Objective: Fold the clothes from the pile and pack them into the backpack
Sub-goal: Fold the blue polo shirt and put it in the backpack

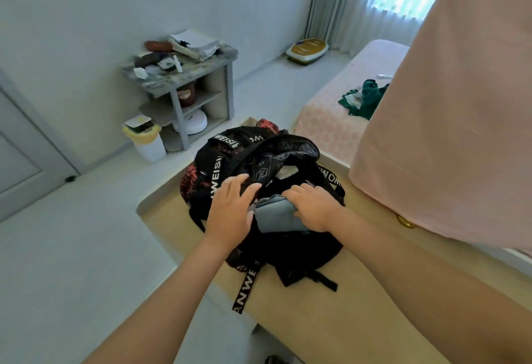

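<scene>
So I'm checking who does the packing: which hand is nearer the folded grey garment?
Right. The right hand presses on the folded grey garment at the backpack opening; the left hand lies beside it on the bag's flap.

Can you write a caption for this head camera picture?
Both hands push a folded grey garment into the open black backpack.

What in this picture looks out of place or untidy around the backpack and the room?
A lettered strap of the backpack hangs loose over the bench edge. Green clothes lie crumpled, unfolded, on the bed. The shelf unit's top is cluttered. The grey folded garment, under the right hand, looks neat.
</scene>
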Motion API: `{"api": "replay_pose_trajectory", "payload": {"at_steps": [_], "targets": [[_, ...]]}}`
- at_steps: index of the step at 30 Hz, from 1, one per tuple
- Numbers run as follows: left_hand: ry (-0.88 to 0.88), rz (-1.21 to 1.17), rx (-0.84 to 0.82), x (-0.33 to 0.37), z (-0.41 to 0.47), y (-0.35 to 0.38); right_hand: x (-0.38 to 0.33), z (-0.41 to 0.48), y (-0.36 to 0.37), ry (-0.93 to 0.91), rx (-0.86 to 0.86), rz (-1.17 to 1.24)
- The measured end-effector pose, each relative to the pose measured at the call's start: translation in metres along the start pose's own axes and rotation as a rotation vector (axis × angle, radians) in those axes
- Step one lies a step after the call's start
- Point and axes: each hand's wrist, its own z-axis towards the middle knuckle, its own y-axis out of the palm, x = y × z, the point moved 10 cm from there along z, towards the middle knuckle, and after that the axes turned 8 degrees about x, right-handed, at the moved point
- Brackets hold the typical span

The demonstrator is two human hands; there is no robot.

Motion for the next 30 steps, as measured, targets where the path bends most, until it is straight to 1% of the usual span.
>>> {"api": "replay_pose_trajectory", "payload": {"at_steps": [2,4,5,7,9,11,12,14,16,17,18,19,21,22,23,24,25,26,27,28,30], "targets": [[0.007,0.091,-0.142,-0.015,0.009,0.023,0.0,0.019,0.003,-0.03,-0.047,0.028],[-0.001,0.114,-0.26,-0.028,0.015,0.043,0.0,0.035,0.011,-0.065,-0.136,0.074],[-0.011,0.106,-0.293,-0.032,0.019,0.049,0.0,0.042,0.017,-0.07,-0.177,0.113],[-0.037,0.075,-0.265,-0.037,0.028,0.05,-0.002,0.054,0.028,-0.058,-0.221,0.226],[-0.155,0.036,-0.198,-0.051,0.038,0.041,-0.011,0.064,0.041,-0.078,-0.229,0.282],[-0.277,0.008,-0.175,-0.072,0.043,0.031,-0.027,0.075,0.05,-0.159,-0.189,0.236],[-0.305,0.007,-0.173,-0.081,0.044,0.028,-0.036,0.08,0.053,-0.206,-0.166,0.193],[-0.327,-0.003,-0.145,-0.093,0.046,0.02,-0.047,0.087,0.061,-0.262,-0.158,0.133],[-0.342,-0.03,-0.087,-0.095,0.047,0.012,-0.049,0.091,0.066,-0.26,-0.166,0.077],[-0.355,-0.048,-0.059,-0.095,0.047,0.008,-0.046,0.093,0.067,-0.246,-0.13,0.042],[-0.367,-0.061,-0.034,-0.095,0.047,0.005,-0.043,0.093,0.063,-0.215,-0.049,0.005],[-0.379,-0.058,-0.014,-0.096,0.046,0.003,-0.037,0.091,0.055,-0.145,0.08,-0.013],[-0.35,-0.003,0.05,-0.089,0.043,-0.007,-0.018,0.081,0.047,0.088,0.29,0.052],[-0.297,0.033,0.099,-0.079,0.04,-0.01,-0.011,0.074,0.047,0.195,0.35,0.132],[-0.207,0.044,0.142,-0.059,0.036,-0.012,-0.009,0.067,0.049,0.263,0.366,0.22],[-0.07,0.026,0.156,-0.032,0.031,-0.009,-0.012,0.062,0.053,0.28,0.375,0.286],[0.084,-0.022,0.12,-0.002,0.024,0.001,-0.019,0.058,0.056,0.247,0.391,0.314],[0.205,-0.072,0.026,0.024,0.014,0.017,-0.027,0.053,0.058,0.198,0.398,0.33],[0.256,-0.094,-0.083,0.038,0.005,0.036,-0.033,0.048,0.06,0.146,0.391,0.36],[0.226,-0.08,-0.166,0.038,-0.003,0.055,-0.036,0.044,0.06,0.116,0.391,0.384],[-0.009,0.017,-0.282,0.008,-0.012,0.084,-0.031,0.036,0.064,0.134,0.394,0.382]]}}
